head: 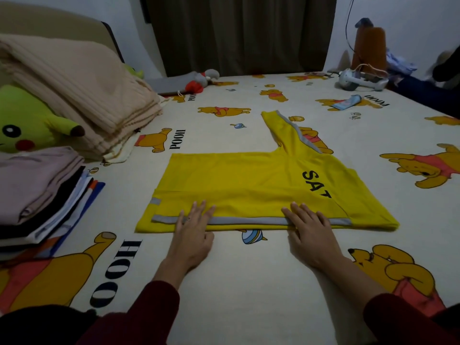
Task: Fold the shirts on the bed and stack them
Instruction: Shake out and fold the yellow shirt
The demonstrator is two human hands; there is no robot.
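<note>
Yellow shirt (249,188) lies half-folded on the bed (249,282). The left hand (193,235) and right hand (311,235) press its near edge, fingers flat and gripping nothing, likely smoothing it for the stack (42,192) nearby.

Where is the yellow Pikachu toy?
In the head view the Pikachu toy lies at the far left of the bed, tucked against the folded beige blanket and just behind the stack of folded shirts.

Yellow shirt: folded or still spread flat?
Partly folded. The yellow shirt is doubled along its near edge under the flat left hand and right hand; one sleeve sticks out unfolded.
</note>
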